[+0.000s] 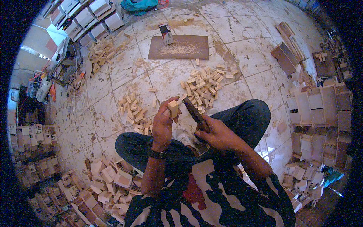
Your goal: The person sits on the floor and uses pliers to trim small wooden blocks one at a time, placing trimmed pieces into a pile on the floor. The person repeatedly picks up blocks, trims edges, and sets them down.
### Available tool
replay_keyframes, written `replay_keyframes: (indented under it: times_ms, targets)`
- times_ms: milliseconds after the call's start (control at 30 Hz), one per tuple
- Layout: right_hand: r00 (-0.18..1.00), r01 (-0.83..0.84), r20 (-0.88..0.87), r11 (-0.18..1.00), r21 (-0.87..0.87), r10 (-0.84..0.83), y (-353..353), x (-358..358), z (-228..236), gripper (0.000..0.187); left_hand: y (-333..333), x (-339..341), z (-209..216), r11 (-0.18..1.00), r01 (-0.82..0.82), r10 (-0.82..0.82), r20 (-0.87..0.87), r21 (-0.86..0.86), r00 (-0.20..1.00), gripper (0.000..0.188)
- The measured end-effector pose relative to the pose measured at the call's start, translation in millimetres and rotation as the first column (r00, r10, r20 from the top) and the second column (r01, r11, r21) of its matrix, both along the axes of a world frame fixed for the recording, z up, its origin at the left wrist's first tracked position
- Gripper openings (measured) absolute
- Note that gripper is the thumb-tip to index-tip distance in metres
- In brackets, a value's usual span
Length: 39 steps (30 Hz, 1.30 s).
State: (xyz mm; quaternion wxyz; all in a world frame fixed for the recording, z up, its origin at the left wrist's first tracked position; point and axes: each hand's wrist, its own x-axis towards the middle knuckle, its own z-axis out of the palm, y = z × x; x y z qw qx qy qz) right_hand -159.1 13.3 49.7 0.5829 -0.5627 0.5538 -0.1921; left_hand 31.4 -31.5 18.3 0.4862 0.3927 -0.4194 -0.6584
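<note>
My left hand (163, 123) is closed round a small pale wooden block (173, 108), holding it up above my crossed legs. In my right hand (221, 134) is a dark, flat, file-like tool (193, 110), gripped near its lower end. Its far tip points up and left, close to the block; whether the two touch I cannot tell. Beyond the tool lies a heap of small wooden blocks (206, 85) on the floor. A smaller scatter of similar blocks (132, 109) lies to the left of my left hand.
A brown board (189, 47) with shavings and a small box (165, 33) lies ahead on the tiled floor (249, 49). Another block pile (102, 53) is far left. Larger wooden pieces (113, 178) are heaped at near left, and stacked wooden parts (314, 109) line the right.
</note>
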Motion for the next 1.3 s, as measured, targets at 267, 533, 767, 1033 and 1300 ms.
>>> replay_keyframes:
  times_ms: [267,533,767,1033,1300]
  targets:
    - [0.993,0.082,0.074,0.994,0.077,-0.088,-1.0,-0.2,-4.3,0.036,1.9,-9.4,3.3,0.998,-0.058,0.057,0.028,0.023,0.998,0.042]
    - [0.917,-0.054,-0.399,0.989,-0.140,-0.006,-6.3,5.1,-12.1,0.029,12.1,-11.3,16.0,0.862,0.047,0.375,0.696,-0.505,0.612,0.026]
    - [0.519,-0.475,-0.803,0.683,-0.555,-0.291,-18.5,20.0,-47.2,0.028,-2.4,-3.4,-2.0,0.948,0.027,0.258,0.814,-0.318,0.521,0.024]
    - [0.667,-0.383,-0.701,0.693,-0.611,-0.251,-33.8,21.4,-38.9,0.041,-4.3,-2.3,-11.3,0.957,-0.252,0.289,0.456,-0.141,0.842,0.030]
    - [0.971,-0.164,0.219,0.940,0.298,0.100,-24.2,10.8,-17.0,0.041,5.1,1.8,-6.9,0.953,-0.303,0.300,0.160,-0.006,0.940,0.031]
